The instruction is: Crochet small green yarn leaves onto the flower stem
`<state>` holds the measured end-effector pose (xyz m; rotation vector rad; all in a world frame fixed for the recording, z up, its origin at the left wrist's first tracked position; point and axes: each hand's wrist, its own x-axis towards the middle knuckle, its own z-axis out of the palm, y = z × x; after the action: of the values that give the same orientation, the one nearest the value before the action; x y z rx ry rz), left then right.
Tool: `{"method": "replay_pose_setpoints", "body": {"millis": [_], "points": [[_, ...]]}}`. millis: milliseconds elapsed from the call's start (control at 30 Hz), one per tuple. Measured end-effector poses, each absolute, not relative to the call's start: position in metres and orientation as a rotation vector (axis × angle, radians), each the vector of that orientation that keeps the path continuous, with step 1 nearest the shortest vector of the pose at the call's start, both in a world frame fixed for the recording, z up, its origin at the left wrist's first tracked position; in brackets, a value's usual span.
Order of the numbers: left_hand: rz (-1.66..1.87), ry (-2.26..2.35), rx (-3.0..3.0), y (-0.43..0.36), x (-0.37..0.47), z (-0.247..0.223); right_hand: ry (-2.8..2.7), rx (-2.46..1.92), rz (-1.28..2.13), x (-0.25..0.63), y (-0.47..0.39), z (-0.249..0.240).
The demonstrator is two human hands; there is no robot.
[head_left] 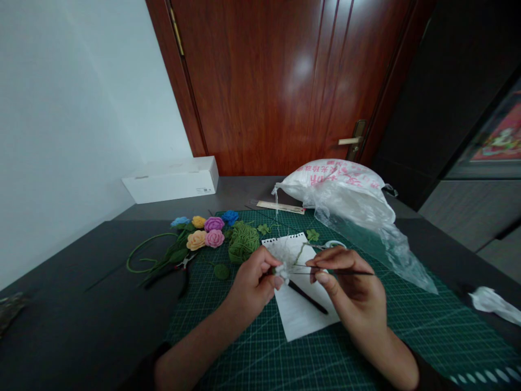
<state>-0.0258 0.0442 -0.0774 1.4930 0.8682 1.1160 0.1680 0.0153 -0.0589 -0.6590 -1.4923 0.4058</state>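
My left hand (256, 279) pinches a small white fluffy piece (281, 270) above a sheet of paper. To its right, my right hand (350, 285) has its fingertips closed on a thin dark rod (350, 272), with thin strands reaching left to the white piece. White strands spread behind the piece, too fine to make out clearly. The paper (299, 320) lies on the green cutting mat (240, 347), with a black pen (309, 298) on it. A ball of green yarn (243, 243) sits just beyond my left hand.
Crocheted flowers (214, 238) and pliers (185, 266) lie at the left. Scissors (334, 245) and a small green leaf piece (312, 235) are behind the paper. Further back are a ruler (280, 207), a stuffed plastic bag (345, 190) and a white box (175, 182).
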Motion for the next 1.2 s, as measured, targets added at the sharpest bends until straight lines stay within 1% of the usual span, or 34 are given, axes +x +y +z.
{"method": "replay_pose_setpoints", "body": {"millis": [200, 500, 633, 933, 1200], "points": [[1.110, 0.855, 1.477, 0.043, -0.024, -0.080, -1.597, -0.642, 0.353, 0.161, 0.012, -0.063], [1.095, 0.855, 1.505, 0.039, -0.024, -0.076, -1.566, -0.627, 0.313, 0.163, 0.015, -0.059], [1.089, 0.857, 1.507, 0.036, -0.023, -0.078, -1.666, -0.613, 0.281, 0.162, 0.013, -0.058], [1.076, 0.886, 1.499, 0.030, -0.025, -0.072, -1.876, -0.521, 0.384, 0.164, 0.013, -0.064], [1.133, 0.905, 1.463, 0.038, -0.023, -0.070, -1.557, -0.692, 0.283, 0.168, 0.011, -0.060]]}}
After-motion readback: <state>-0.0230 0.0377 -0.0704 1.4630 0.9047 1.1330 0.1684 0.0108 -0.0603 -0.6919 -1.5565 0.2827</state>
